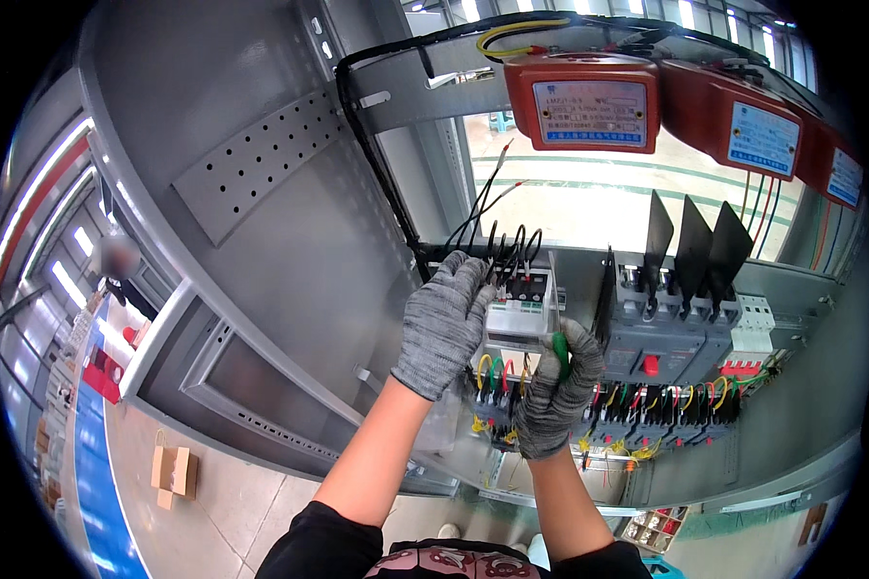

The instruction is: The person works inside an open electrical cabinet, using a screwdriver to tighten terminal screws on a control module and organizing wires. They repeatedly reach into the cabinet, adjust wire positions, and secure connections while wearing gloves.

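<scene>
My left hand (442, 328), in a grey knit glove, is closed with its fingertips pinching among the black wires (521, 241) at the top of a white and grey terminal device (523, 307). Which wire it grips is partly hidden by the fingers. My right hand (558, 400), gloved alike, is closed around the green handle of a screwdriver (561, 355). Its thin shaft points upward along the device's right side; the tip is hard to make out. Two loose black wires with red ends (497, 174) stick up behind my left hand.
Right of the device sits a large grey circuit breaker (671, 343) with black upright barriers. Red current transformers (584, 101) hang above. Small breakers with coloured wires (661, 415) line the lower rail. The grey cabinet wall (261, 87) encloses the left. A cardboard box (174, 471) rests on the floor.
</scene>
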`<act>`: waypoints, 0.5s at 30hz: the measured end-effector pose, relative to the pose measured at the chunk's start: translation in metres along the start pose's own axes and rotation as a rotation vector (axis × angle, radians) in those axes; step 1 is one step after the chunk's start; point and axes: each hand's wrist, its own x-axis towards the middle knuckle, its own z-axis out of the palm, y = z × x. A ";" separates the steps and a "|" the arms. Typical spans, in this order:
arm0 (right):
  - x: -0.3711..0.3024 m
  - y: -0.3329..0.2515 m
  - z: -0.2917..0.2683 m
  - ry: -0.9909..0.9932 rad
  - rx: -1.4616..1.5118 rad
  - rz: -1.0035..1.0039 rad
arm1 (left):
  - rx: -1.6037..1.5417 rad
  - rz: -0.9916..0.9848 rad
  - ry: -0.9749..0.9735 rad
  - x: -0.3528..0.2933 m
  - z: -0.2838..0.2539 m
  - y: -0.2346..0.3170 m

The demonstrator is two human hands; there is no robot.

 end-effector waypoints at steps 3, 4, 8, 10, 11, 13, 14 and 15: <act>0.019 0.006 0.013 -0.012 0.105 -0.043 | 0.009 0.040 0.037 -0.005 0.004 -0.002; 0.027 0.006 0.018 0.001 0.091 -0.052 | -0.001 0.037 0.044 -0.006 0.005 0.000; 0.059 0.010 0.035 0.051 0.010 -0.188 | 0.065 0.098 0.129 -0.010 0.011 -0.002; 0.083 0.009 0.036 0.042 -0.188 -0.329 | 0.048 0.063 0.130 -0.010 0.010 -0.001; 0.094 0.005 0.038 0.038 -0.288 -0.346 | 0.009 0.039 0.106 -0.010 0.010 -0.004; 0.108 0.002 0.036 -0.111 -0.484 -0.302 | -0.035 0.049 0.048 -0.006 0.005 -0.009; 0.112 0.001 0.036 -0.185 -0.581 -0.279 | 0.002 0.050 0.021 -0.005 0.001 -0.008; 0.111 0.004 0.037 -0.162 -0.582 -0.279 | 0.034 0.052 -0.013 -0.003 -0.003 -0.006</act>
